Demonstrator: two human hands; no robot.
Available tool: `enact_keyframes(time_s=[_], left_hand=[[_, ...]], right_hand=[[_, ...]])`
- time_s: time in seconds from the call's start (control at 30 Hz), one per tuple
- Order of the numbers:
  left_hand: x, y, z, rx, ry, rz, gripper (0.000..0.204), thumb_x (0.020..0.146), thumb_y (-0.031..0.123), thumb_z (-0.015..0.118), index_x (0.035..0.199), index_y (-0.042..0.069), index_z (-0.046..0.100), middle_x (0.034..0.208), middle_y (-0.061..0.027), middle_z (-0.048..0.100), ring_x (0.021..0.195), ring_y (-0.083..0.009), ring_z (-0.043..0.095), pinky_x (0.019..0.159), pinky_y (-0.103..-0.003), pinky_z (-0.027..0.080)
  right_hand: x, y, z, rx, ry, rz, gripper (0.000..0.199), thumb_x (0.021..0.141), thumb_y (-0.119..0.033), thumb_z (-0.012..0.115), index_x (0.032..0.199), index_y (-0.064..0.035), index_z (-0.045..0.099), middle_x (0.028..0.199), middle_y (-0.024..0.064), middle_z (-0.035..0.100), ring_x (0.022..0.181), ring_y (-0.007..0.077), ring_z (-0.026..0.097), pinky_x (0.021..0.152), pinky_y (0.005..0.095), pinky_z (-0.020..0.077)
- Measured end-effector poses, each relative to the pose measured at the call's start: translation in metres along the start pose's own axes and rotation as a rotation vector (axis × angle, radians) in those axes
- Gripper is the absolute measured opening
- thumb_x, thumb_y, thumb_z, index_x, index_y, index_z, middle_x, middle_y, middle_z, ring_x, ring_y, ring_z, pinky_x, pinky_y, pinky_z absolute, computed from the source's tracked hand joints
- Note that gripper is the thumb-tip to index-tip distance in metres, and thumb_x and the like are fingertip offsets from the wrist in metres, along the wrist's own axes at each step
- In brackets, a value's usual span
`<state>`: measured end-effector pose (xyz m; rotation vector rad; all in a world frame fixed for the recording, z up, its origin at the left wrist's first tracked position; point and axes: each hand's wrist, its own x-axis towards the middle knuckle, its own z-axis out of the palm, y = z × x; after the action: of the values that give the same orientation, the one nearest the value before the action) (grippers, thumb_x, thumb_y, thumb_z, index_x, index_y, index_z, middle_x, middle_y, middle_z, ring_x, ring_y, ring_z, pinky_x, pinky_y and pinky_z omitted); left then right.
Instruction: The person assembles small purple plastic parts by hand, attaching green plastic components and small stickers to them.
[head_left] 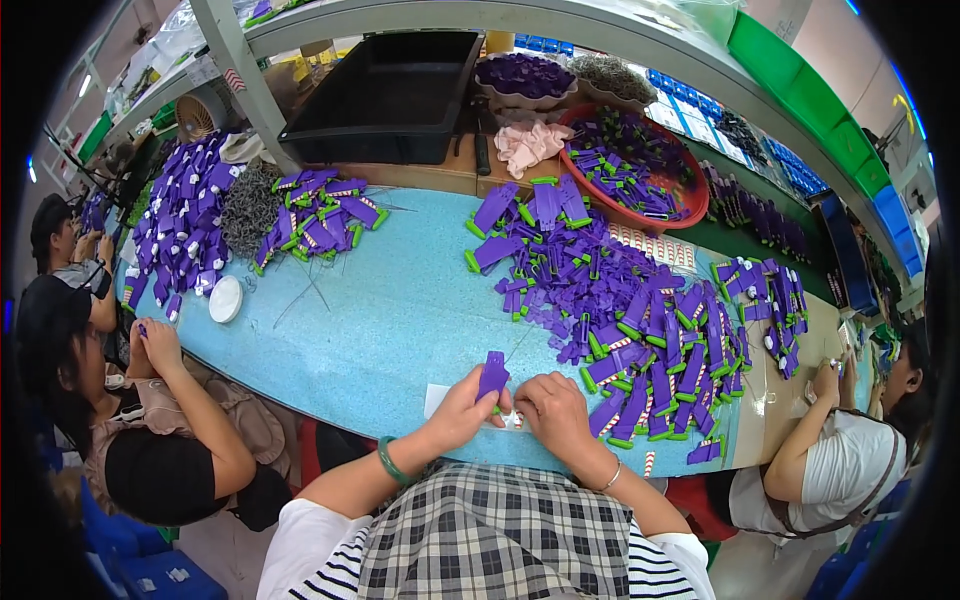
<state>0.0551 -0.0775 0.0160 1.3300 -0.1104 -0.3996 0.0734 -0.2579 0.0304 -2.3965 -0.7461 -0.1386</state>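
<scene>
My left hand grips a flat purple plastic part, held upright, with a bit of green at its lower end. Close beside it, my right hand has its fingers drawn together in a pinch; whatever sits between the fingertips is too small to make out. Below my fingers lies a small sticker sheet with red marks, partly covered. A white paper shows behind my left hand. Just right of my right hand spreads a pile of purple parts with green ends and striped stickers.
Loose small purple pieces heap up ahead. Farther back stand a red basin, a pink cloth and a black tray. More purple parts and grey wire pieces lie at left, near a white round lid. Co-workers sit on both sides.
</scene>
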Motion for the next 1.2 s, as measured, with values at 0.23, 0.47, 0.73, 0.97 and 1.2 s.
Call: enact_keyframes(time_s=[0.23, 0.47, 0.73, 0.97, 1.2], left_hand=[[-0.004, 0.011, 0.008, 0.083, 0.003, -0.075, 0.019, 0.089, 0.008, 0.053, 0.106, 0.0, 0.053, 0.087, -0.0047, 0.058, 0.075, -0.0112, 0.058, 0.062, -0.025, 0.052], [0.001, 0.012, 0.01, 0.159, 0.079, -0.043, 0.012, 0.088, 0.008, 0.055, 0.098, 0.001, 0.058, 0.081, -0.0026, 0.059, 0.07, -0.0086, 0.057, 0.06, -0.022, 0.049], [-0.001, -0.007, 0.008, 0.046, 0.091, -0.035, 0.011, 0.09, 0.007, 0.054, 0.098, 0.0, 0.056, 0.083, -0.0041, 0.06, 0.072, -0.0098, 0.058, 0.065, -0.024, 0.051], [0.0, 0.009, 0.01, 0.312, 0.011, -0.01, 0.007, 0.086, 0.009, 0.062, 0.088, 0.002, 0.062, 0.079, -0.0002, 0.061, 0.069, -0.0063, 0.057, 0.063, -0.023, 0.05], [0.0, 0.03, 0.017, -0.159, 0.1, -0.032, 0.013, 0.087, 0.015, 0.063, 0.084, 0.002, 0.064, 0.074, -0.003, 0.062, 0.059, -0.0097, 0.057, 0.054, -0.023, 0.047]], right_hand=[[0.006, 0.007, -0.029, 0.309, -0.097, 0.139, 0.011, 0.072, -0.01, 0.069, 0.08, -0.0091, 0.061, 0.082, 0.0028, 0.063, 0.079, 0.0227, 0.058, 0.067, 0.0352, 0.0407], [0.01, -0.01, -0.035, -0.136, -0.079, 0.026, 0.014, 0.071, -0.016, 0.071, 0.082, -0.0104, 0.063, 0.081, 0.0034, 0.06, 0.081, 0.0219, 0.055, 0.07, 0.0361, 0.0387], [0.002, 0.0, -0.008, -0.061, -0.072, 0.028, 0.013, 0.067, -0.012, 0.071, 0.076, -0.0113, 0.062, 0.074, 0.0021, 0.057, 0.077, 0.0218, 0.054, 0.07, 0.036, 0.0376], [0.01, 0.004, -0.037, 0.263, -0.159, 0.115, 0.01, 0.071, -0.008, 0.069, 0.077, -0.0078, 0.062, 0.085, 0.0045, 0.065, 0.083, 0.0235, 0.059, 0.068, 0.0369, 0.0436], [0.01, -0.019, -0.047, 0.627, 0.171, 0.258, 0.019, 0.077, -0.007, 0.067, 0.094, -0.005, 0.06, 0.096, 0.0075, 0.062, 0.09, 0.0208, 0.059, 0.077, 0.0312, 0.0444]])
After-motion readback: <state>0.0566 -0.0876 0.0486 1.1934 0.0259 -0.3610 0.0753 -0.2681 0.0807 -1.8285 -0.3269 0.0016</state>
